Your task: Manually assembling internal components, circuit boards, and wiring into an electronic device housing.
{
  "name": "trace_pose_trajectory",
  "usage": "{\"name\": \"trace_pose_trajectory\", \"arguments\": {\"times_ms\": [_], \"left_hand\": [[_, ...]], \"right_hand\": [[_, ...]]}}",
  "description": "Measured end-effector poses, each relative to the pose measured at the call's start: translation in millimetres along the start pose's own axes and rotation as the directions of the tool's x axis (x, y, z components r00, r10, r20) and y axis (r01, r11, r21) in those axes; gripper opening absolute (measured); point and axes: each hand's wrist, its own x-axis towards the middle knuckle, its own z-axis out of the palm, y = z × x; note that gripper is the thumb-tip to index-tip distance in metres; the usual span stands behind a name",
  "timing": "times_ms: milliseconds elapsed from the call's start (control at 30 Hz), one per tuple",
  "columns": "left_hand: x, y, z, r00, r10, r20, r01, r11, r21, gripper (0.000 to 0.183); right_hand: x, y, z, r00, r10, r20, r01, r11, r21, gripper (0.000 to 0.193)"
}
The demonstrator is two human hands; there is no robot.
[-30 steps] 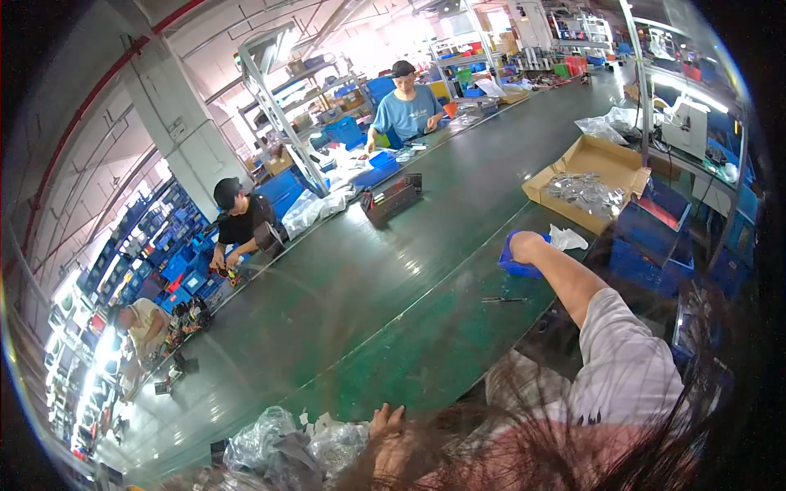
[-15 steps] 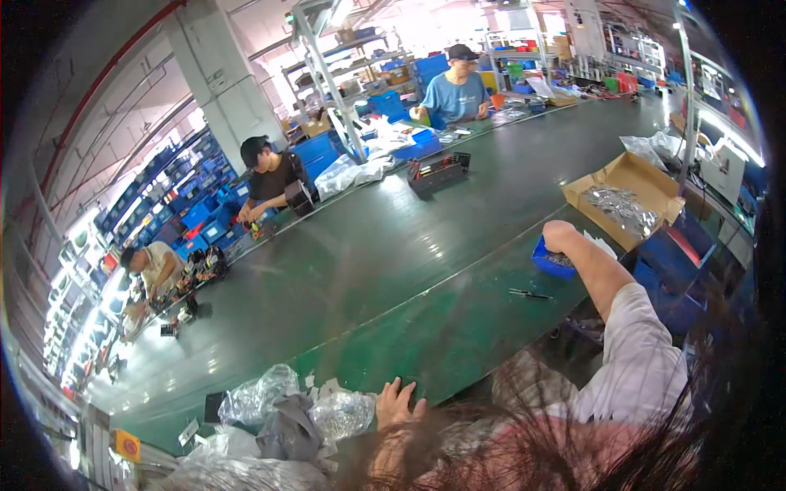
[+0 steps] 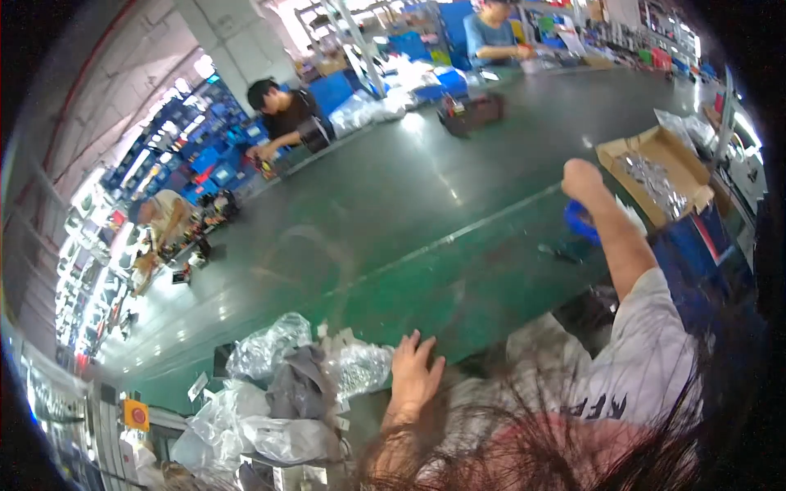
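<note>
My right hand (image 3: pixel 582 178) is closed, with the arm stretched out over the far right of the green work surface (image 3: pixel 393 303). It hangs just past a small blue bin (image 3: pixel 578 219), which my wrist and forearm partly cover. Whatever the fingers hold is hidden. Down at the near edge, my left hand (image 3: pixel 416 370) lies with its fingers spread and nothing in it. Beside it, to the left, sits a clear plastic bag (image 3: pixel 362 368) with small shiny contents. A dark slim tool (image 3: pixel 561 253), blurred, lies on the surface nearer than the bin.
A cardboard box (image 3: pixel 681 152) of flat silvery parts stands right of the bin. More plastic bags (image 3: pixel 291 440) and a grey bag (image 3: pixel 296 385) pile up at near left. A red button on a yellow box (image 3: pixel 137 415) is at lower left. Several people work across the table.
My right hand has risen out of the blue bin and moved away from it, closed. My left hand stays at the table edge. The whole view has tipped downward.
</note>
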Motion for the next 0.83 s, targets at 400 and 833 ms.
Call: {"name": "trace_pose_trajectory", "arguments": {"times_ms": [400,833], "left_hand": [[8.3,6.1,1.2,0.998,-0.065,0.020,0.065,0.997,0.040,0.049],[-0.4,17.9,3.4,0.984,-0.158,-0.081,0.172,0.961,0.219,0.046]], "right_hand": [[2.7,90.1,53.7,0.990,-0.058,0.131,0.079,0.984,-0.161,0.019],[-80.0,-171.6,42.2,0.375,-0.855,0.357,-0.722,-0.028,0.691,0.098]]}}
